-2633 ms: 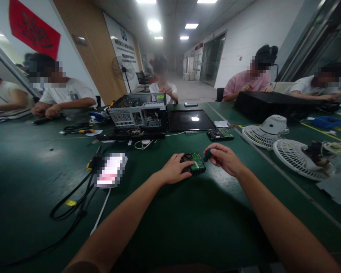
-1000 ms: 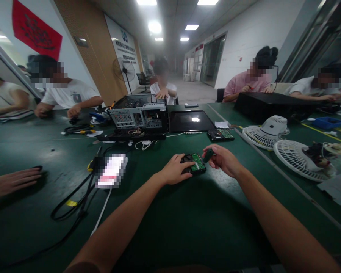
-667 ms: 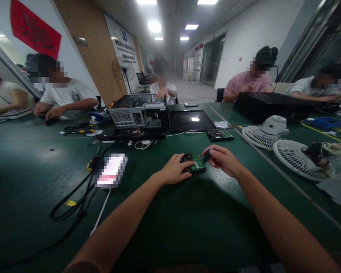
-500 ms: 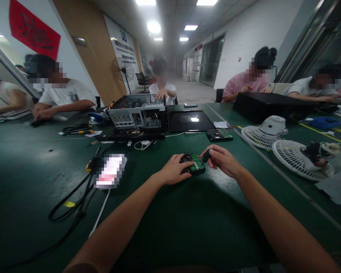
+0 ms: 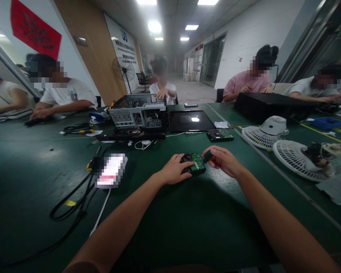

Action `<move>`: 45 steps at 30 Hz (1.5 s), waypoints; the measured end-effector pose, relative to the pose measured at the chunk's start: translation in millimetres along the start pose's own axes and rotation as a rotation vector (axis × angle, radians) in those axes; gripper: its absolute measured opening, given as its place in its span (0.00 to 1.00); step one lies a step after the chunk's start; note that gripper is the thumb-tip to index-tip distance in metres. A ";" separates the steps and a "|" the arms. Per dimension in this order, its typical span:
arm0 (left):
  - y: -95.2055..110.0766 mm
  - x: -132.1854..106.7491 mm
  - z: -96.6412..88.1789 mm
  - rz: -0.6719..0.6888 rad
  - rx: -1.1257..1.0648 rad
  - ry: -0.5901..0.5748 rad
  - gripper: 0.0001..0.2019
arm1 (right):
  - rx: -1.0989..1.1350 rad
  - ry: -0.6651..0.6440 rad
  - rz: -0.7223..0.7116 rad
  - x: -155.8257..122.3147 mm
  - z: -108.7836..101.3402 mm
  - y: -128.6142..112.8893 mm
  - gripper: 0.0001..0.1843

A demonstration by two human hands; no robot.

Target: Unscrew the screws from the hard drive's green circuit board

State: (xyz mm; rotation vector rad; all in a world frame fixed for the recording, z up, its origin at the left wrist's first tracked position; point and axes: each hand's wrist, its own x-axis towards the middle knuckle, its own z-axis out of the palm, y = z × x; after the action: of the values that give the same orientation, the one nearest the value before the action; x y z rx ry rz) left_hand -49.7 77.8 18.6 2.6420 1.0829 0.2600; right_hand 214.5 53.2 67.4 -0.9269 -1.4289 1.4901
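Note:
A hard drive [image 5: 198, 165] with its green circuit board facing up lies on the dark green tabletop. My left hand [image 5: 174, 169] holds it from the left, fingers across its top and thumb along its near edge. At the drive's right end, my right hand [image 5: 222, 160] is closed on a small dark green rounded object [image 5: 207, 156]. This object's lower end is by the edge of the circuit board; I cannot tell whether they touch.
Another hard drive [image 5: 220, 135] lies farther back, near a dark flat panel [image 5: 191, 120] and an open computer case [image 5: 136, 117]. White fan parts [image 5: 295, 159] are on the right. A lit phone [image 5: 111, 170] and black cables [image 5: 82, 197] lie left. Several people sit around.
The dark green object in my right hand has tilted slightly, its lower end now nearer the board's edge. My left hand and the hard drive keep their place.

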 end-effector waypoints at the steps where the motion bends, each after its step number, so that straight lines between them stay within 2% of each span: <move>1: 0.0 0.0 0.1 -0.004 -0.001 -0.004 0.29 | -0.005 -0.007 0.000 -0.3 0.5 -0.4 0.16; 25: 0.9 0.1 -1.0 0.003 0.004 0.001 0.29 | -0.103 -0.012 -0.094 2.6 0.4 7.7 0.18; 31: 0.8 0.1 -2.1 -0.012 -0.015 -0.020 0.29 | -0.179 0.075 -0.104 4.5 -1.9 9.9 0.19; 39: 1.4 1.0 -1.3 -0.005 -0.004 -0.013 0.29 | -0.194 0.118 -0.121 3.5 -6.0 7.6 0.19; 42: 2.1 0.9 -1.7 -0.008 -0.010 -0.017 0.29 | -0.187 0.207 -0.171 4.7 -13.5 5.1 0.20; 45: 1.9 0.3 -2.4 -0.009 -0.019 -0.020 0.29 | -0.182 0.367 -0.285 8.4 -28.4 7.0 0.19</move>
State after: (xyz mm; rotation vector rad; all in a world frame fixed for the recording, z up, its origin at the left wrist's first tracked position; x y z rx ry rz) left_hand -48.8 77.2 21.5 2.6167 1.0812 0.2405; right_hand 237.2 71.5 58.8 -0.9994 -1.3689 0.9369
